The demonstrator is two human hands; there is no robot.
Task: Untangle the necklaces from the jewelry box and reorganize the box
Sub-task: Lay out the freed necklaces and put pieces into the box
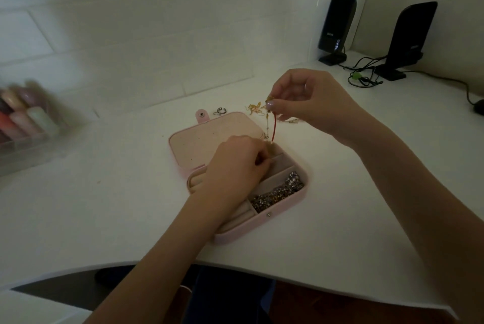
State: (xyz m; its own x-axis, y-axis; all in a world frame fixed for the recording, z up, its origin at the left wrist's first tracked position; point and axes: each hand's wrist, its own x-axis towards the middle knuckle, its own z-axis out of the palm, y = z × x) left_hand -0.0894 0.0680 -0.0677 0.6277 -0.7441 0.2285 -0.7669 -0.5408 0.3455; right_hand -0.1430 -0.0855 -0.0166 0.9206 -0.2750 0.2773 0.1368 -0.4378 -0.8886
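Head view, only one. Pink jewelry box lies open at frame centre on the white desk, lid flat toward 11 o'clock, tray toward 5 o'clock.

Left hand sits over the tray's middle, fingers curled down and together into the compartment at the tray's 1 o'clock corner, pinching the bottom end of the tangled necklaces (exact contact hidden by the knuckles).

Right hand is raised at 1 o'clock of the box, above the desk. Thumb and forefinger pinch the tangle's top end. A red cord and a thin pale chain hang taut-ish between the two hands, near vertical.

More gold chain bits lie on the desk at 12 o'clock of the box, just left of the right hand's fingertips.

Tray's 4 o'clock compartment holds a heap of silver beaded jewelry. Ring rolls run along the tray's left side, mostly under the left forearm.

A silver ring lies on the desk next to the lid's snap tab.

Two black speakers with cables at 1–2 o'clock, well apart from the box. Blurred bottles in a clear organiser at 9 o'clock.
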